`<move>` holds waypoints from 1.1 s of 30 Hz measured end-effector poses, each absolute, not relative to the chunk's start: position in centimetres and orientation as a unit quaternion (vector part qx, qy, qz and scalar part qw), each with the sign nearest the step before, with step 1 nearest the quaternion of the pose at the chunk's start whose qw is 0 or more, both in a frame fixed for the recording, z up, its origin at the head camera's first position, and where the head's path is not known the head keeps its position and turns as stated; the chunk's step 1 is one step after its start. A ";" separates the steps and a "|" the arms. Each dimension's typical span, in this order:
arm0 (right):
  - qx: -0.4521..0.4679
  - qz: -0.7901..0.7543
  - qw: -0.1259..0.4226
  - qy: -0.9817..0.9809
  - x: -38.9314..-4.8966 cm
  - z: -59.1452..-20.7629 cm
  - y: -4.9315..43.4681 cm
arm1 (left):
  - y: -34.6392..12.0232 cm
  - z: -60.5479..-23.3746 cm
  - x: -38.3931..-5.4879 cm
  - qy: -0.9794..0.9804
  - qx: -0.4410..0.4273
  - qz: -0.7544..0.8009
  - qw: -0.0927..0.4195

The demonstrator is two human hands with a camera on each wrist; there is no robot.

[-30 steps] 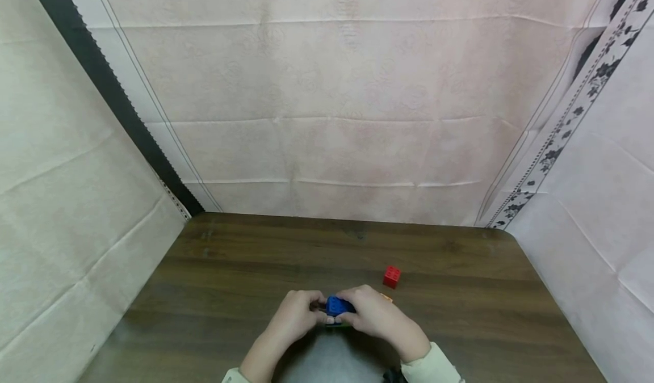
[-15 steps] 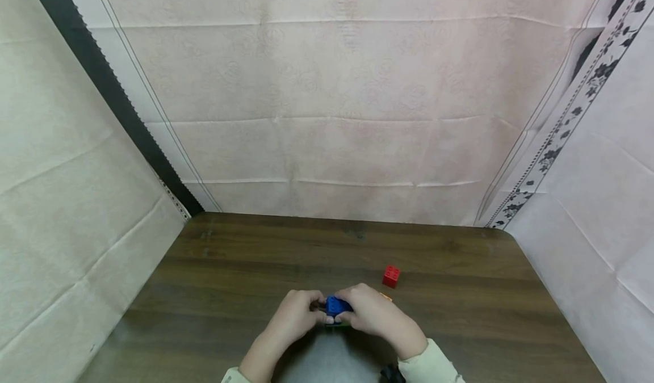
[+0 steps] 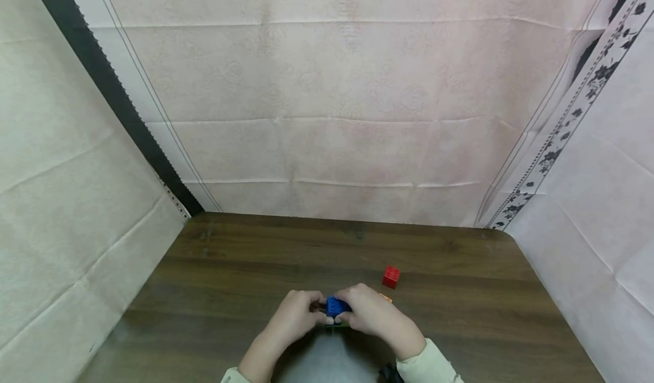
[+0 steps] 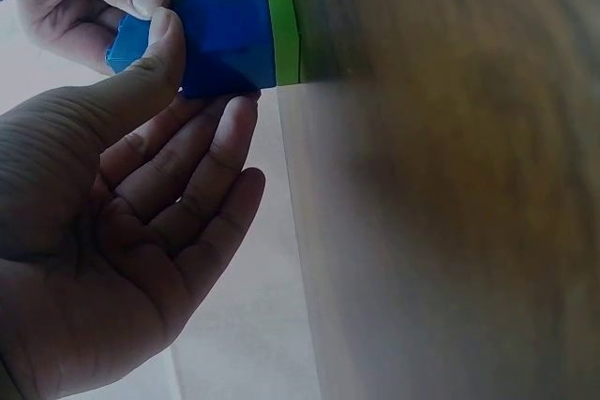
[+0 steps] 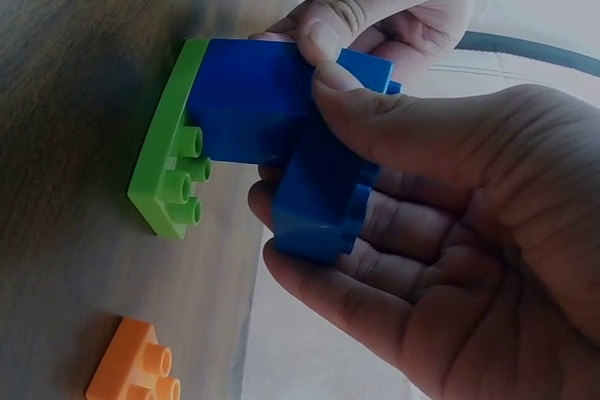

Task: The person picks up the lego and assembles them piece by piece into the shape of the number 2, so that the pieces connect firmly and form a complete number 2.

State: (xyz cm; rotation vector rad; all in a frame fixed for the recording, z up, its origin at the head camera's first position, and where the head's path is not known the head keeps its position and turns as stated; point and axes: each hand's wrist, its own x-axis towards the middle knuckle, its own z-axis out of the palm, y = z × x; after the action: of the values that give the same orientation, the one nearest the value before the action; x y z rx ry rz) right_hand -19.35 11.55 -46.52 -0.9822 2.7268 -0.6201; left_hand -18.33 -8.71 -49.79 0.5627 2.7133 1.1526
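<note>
My two hands meet at a small stack of blue building bricks near the front of the table. A green studded plate (image 5: 164,152) lies on the tabletop under a blue brick (image 5: 248,96). Another blue brick (image 5: 319,194) sits at the top, jutting out sideways with its studs facing up. My left hand (image 3: 295,316) pinches the stack between thumb and fingers. On the other side, my right hand (image 3: 375,315) grips the upper blue brick, thumb on the near face and fingers behind. Both thumb tips nearly touch. In the head view the hands hide most of the plate.
A red brick (image 3: 391,277) stands on the wooden table (image 3: 245,264) beyond the right hand. Closer to that hand lies an orange piece with studs (image 5: 131,362), mostly hidden in the head view. Pale cloth walls (image 3: 327,99) enclose the table's back and sides.
My right hand and sleeve have shifted very slightly left. The left hand stays in place, and both hands keep their hold on the blue bricks.
</note>
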 end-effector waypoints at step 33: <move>-0.311 -0.186 0.106 0.926 -19.1 -45.5 11.0 | -8.9 -50.0 -18.5 0.888 0.185 0.412 0.084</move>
State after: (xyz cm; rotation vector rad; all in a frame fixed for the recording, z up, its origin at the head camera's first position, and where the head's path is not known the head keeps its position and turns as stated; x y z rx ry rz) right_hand -19.13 10.95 -45.53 -0.9161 2.7274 -0.5490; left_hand -18.52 -8.90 -50.03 0.5519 2.6498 1.2308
